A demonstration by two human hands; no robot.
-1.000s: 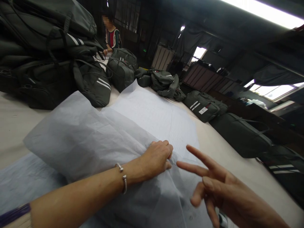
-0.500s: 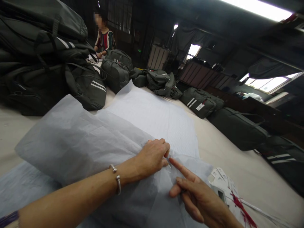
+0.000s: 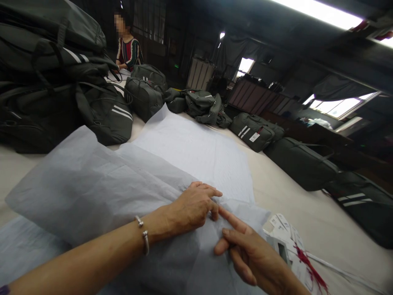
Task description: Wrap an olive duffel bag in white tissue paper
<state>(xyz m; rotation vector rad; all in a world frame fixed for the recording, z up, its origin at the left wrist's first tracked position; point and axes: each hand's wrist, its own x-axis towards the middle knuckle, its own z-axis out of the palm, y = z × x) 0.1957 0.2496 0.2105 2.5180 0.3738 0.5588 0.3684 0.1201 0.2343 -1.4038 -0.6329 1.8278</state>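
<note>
Your thin sheet looks light, soft and easily torn, best held by the creases under your left hand, pinching or not I cannot tell, your right hand having its fingers apart.

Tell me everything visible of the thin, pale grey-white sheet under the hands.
The thin, pale grey-white sheet looks like tissue paper or nonwoven fabric. It is creased and bulges over the flat cream tabletop, one pointed corner standing up at its far left; a brighter, flatter white layer extends beyond, whether the same piece I cannot tell. The person's bare left hand rests on it; the bare right hand extends its index finger beside the left one's fingers, its contact with the sheet unclear.
</note>
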